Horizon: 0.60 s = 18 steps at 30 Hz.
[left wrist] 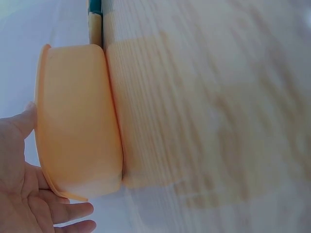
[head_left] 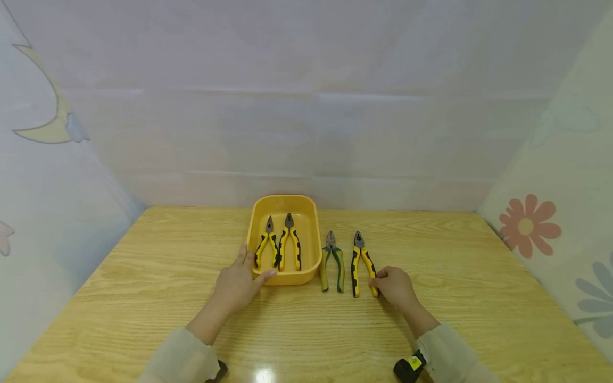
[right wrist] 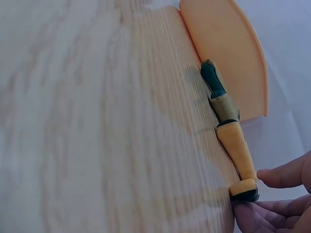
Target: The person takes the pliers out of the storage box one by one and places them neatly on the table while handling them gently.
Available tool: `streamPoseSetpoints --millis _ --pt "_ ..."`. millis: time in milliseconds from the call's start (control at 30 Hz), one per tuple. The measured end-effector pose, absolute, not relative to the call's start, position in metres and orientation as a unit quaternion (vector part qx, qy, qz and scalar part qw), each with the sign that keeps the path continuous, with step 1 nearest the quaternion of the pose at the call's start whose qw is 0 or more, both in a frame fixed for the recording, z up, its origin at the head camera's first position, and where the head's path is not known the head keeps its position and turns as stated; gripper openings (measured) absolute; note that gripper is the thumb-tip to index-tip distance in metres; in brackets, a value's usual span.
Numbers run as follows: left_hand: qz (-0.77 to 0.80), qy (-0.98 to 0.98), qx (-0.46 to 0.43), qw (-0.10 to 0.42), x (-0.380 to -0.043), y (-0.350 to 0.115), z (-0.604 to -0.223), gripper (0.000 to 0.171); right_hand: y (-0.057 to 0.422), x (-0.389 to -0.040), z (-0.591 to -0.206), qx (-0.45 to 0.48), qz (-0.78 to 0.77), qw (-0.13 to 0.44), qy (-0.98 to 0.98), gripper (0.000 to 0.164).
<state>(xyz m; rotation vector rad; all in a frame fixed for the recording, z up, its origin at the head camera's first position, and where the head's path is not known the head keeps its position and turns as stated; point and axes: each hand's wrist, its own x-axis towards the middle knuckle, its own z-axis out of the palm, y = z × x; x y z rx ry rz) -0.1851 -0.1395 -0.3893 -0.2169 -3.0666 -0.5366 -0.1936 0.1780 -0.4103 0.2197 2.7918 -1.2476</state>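
My left hand (head_left: 235,286) rests at the near left corner of a yellow plastic tray (head_left: 306,277), thumb on the front rim and fingers extended along the left side. Inside the tray lie two pliers with yellow-and-black handles, a smaller pair (head_left: 261,250) on the left and a larger pair (head_left: 296,247) beside it. On the table to the right, my right hand (head_left: 398,287) pinches the right handle end of another pair of yellow-and-black combination pliers (head_left: 356,268). In the right wrist view the thumb (right wrist: 279,175) touches that handle from above, with fingers below.
Green-handled pliers (head_left: 339,263) lie between the tray and the gripped pliers, jaws pointing away. The wooden table (head_left: 306,335) ends at a pale sheeted wall (head_left: 306,143) just behind the tray. Decorated side panels stand at left and right.
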Motion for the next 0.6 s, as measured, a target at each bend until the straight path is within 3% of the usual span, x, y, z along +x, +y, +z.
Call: streamPoseSetpoints --millis 600 --pt "-0.171 -0.983 -0.068 0.004 -0.185 -0.140 -0.388 0.078 0.172 -0.189 -0.398 0.039 -0.386 0.005 0.922 0.025"
